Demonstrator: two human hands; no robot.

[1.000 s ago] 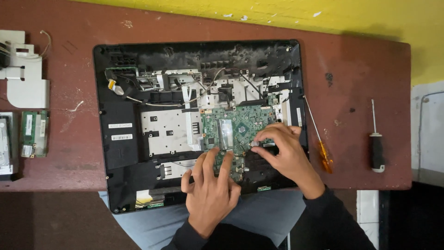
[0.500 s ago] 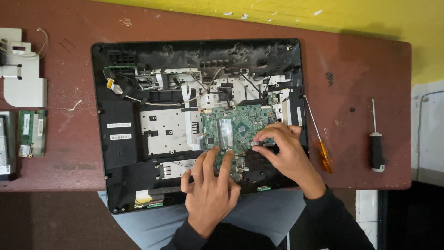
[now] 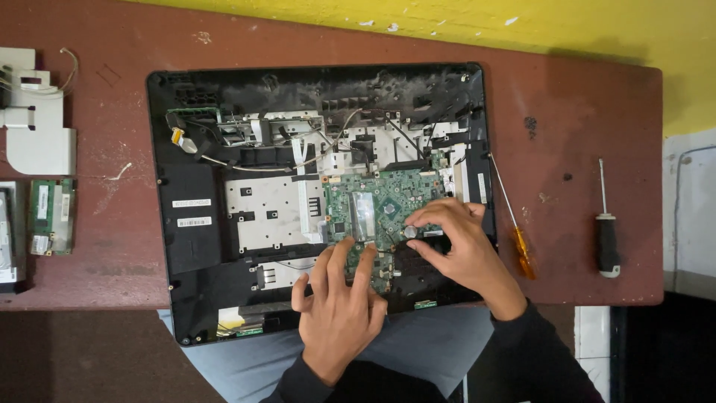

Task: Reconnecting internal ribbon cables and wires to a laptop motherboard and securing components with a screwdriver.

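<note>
While an opened laptop (image 3: pixel 224 186) lies flat on a reddish-brown table (image 3: pixel 597 112), both hands are laid on its green board (image 3: pixel 373 201), which sits in the right half of the black shell. The left hand (image 3: pixel 339 306) is spread open, its fingertips (image 3: pixel 350 250) pressed on the board's lower edge, nothing grasped. The right hand (image 3: pixel 462 242) is curled, with thumb and forefinger pinched on a small round silver cell (image 3: pixel 410 232) on the board. Just right of the shell, an orange screwdriver (image 3: pixel 514 224) is seen beside the right wrist; a black screwdriver (image 3: pixel 608 231) lies well apart, near the table's right edge. At the left edge, a white part (image 3: pixel 37 127) and a small green card (image 3: pixel 52 216) are laid out.
</note>
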